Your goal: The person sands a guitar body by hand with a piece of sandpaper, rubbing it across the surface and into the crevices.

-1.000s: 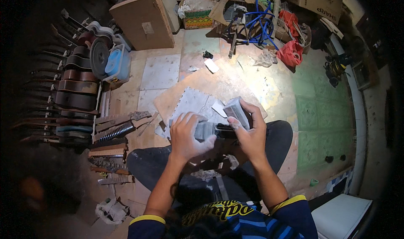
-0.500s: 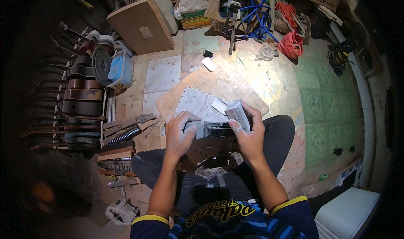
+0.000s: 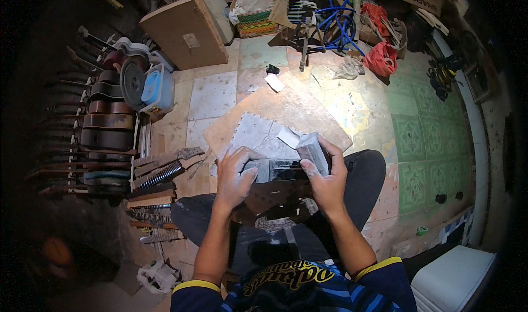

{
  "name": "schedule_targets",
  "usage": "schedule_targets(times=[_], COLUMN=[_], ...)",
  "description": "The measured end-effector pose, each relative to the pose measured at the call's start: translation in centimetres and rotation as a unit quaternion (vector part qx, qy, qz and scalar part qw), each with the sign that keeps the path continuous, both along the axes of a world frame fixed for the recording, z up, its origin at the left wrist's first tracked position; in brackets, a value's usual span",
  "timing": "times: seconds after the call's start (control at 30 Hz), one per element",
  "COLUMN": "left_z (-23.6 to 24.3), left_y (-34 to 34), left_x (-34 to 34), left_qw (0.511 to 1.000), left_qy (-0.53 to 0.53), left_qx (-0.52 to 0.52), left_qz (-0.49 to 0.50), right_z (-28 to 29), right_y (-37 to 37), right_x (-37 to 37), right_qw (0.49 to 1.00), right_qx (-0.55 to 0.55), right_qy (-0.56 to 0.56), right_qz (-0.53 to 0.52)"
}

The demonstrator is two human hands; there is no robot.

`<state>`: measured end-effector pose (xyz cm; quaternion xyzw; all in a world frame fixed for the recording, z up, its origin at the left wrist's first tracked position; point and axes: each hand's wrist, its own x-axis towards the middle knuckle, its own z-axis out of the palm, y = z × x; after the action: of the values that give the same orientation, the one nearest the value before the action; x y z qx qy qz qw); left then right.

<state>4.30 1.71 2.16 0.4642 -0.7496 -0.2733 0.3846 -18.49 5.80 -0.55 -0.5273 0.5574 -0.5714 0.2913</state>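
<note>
We are seeing a tiled floor [image 3: 214,97], with a row of guitars [image 3: 110,122] standing along the far left. A thin board [image 3: 308,100] is lying in the middle, beyond the person's folded legs [image 3: 366,174]. To the near left, guitar necks [image 3: 165,173] are lying close to the left knee; if that leg swings outward, we judge it could be knocking them.

On the board a pale grey sheet [image 3: 254,133] is lying flat and, as far as we can tell, unfastened, so a brush of the knuckles could be dragging it askew.

Nearer, above the lap, a long grey-and-black piece [image 3: 278,169] is spanning the gap between the hands. The left hand [image 3: 234,174] is wrapping its left end, fingers curled and thumb in front. The right hand [image 3: 329,174] is holding a dusty grey block [image 3: 311,148] upright at the other end, thumb opposing fingers. Powdery skin could be making either grip slip, and trapped grit could be scratching the glossy black part.

Smallest, a white slip [image 3: 287,137] is lying just beside the block, where a leftward tilt could be catching it.
</note>
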Motion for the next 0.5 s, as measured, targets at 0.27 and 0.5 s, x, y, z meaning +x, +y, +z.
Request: schedule_targets(times=[0.27,0.5], left_z=[-0.8,-2.0], left_y=[0.4,0.2], left_x=[0.0,0.7], left_qw=[0.997,0.998], left_qy=[-0.024,-0.012], left_qx=[0.057,-0.059], left_qz=[0.05,0.015], right_z=[-0.3,0.7], right_y=[0.3,-0.4], right_x=[0.3,0.1], right_qw=[0.999,1.0], right_qx=[-0.014,-0.007], right_qy=[0.029,0.014], right_qz=[0.0,0.0])
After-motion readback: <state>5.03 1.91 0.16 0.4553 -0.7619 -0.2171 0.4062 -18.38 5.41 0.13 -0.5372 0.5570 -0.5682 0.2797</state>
